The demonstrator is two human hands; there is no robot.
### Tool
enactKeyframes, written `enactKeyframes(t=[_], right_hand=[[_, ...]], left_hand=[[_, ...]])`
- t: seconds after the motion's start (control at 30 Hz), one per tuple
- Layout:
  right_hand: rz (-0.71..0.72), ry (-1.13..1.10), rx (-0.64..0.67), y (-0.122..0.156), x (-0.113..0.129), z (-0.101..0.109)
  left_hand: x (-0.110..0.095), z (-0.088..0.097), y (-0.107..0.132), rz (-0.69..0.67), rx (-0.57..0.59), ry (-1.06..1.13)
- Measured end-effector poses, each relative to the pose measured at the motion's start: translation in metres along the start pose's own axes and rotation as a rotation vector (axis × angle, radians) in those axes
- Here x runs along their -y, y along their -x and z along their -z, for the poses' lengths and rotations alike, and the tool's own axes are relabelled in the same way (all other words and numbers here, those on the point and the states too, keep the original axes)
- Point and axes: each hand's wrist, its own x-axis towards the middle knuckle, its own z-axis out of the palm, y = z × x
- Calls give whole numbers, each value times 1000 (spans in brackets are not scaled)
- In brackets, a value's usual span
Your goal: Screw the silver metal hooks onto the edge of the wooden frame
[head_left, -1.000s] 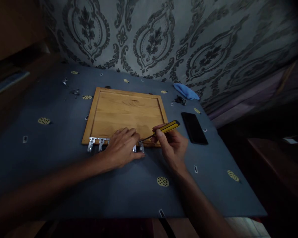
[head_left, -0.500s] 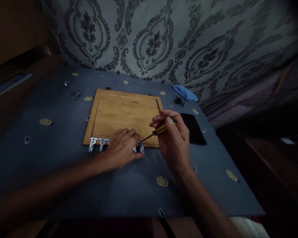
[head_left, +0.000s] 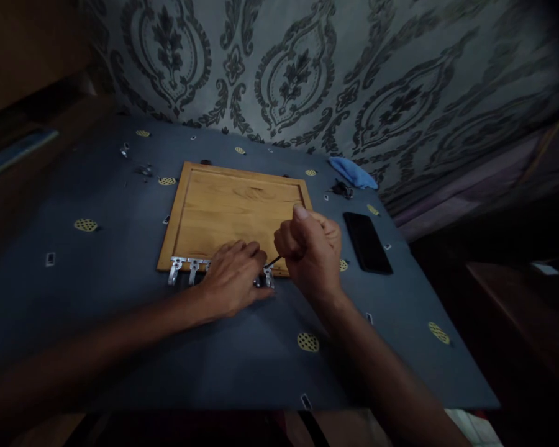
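Note:
A wooden board point(head_left: 237, 208) with a raised frame lies flat on the table. Along its near edge runs a shiny metal hook rail point(head_left: 194, 266), several hooks pointing toward me. My left hand point(head_left: 233, 276) covers the middle of the rail, fingers over the top and thumb along the near side, gripping it against the board. My right hand point(head_left: 312, 251) is a fist around a screwdriver point(head_left: 273, 261). Only the dark shaft shows, slanting down to the rail's right end; the fist hides the handle. Whether the tip sits in a screw cannot be made out.
Right of the board lies a black phone point(head_left: 368, 242) on the blue patterned table cover point(head_left: 121, 323). Behind it are a blue cloth point(head_left: 354, 172) and a small dark object point(head_left: 341, 189). Small metal pieces point(head_left: 143, 169) lie at the far left. A patterned wall covering point(head_left: 293, 74) borders the back.
My right hand has turned over and closed from a loose finger hold into a fist around the screwdriver, hiding its yellow-and-black handle. My left hand stays on the rail. The view has shifted slightly.

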Motion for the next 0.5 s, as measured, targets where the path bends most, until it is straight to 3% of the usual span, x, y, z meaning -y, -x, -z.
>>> enactKeyframes(t=[0.17,0.37,0.5], right_hand=[[6,-20,19,0,0,0],[141,-6,-126,7,23,14],[111,-37,-133,14,28,17]], left_hand=[[0,0,1,0,1,1],[1,0,3,-5,-17,0],[1,1,3,1,-21,-3]])
